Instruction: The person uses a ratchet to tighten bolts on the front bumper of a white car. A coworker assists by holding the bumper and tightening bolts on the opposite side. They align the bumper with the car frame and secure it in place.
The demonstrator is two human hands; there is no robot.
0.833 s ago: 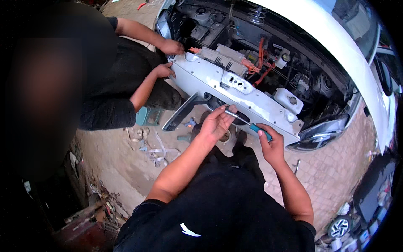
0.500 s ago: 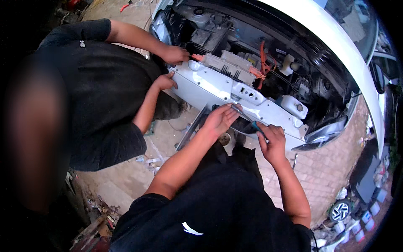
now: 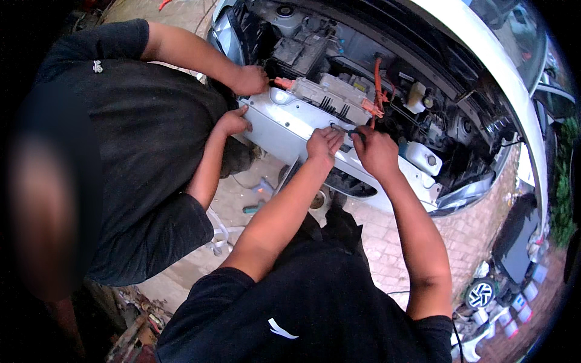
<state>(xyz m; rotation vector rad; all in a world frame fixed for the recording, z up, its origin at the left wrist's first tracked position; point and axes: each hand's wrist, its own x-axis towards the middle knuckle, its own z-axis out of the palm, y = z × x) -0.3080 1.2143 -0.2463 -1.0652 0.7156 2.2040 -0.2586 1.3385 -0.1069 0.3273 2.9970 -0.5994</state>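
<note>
A screwdriver with a dark metal shaft (image 3: 345,129) lies low over the white front panel (image 3: 280,143) of a car, its tip pointing left. Wrapped round its handle is my right hand (image 3: 378,154), which hides nearly all of the grip. At the tip end, my left hand (image 3: 325,145) has its fingers drawn together on the shaft; the thumb and the exact contact are hidden. Both hands are above the panel's middle, close to its upper edge. What the tip touches cannot be made out.
A co-worker in dark clothes, at left, has one hand (image 3: 252,80) at the panel's left end and the other (image 3: 234,121) on its front edge. Behind the panel are orange cables (image 3: 379,85) and a white reservoir (image 3: 422,158). The raised white hood (image 3: 511,78) arches at right.
Both my hands have moved up and forward over the panel with the screwdriver. Its teal handle, visible before, is now covered by my right hand. The co-worker's hands stay at the panel.
</note>
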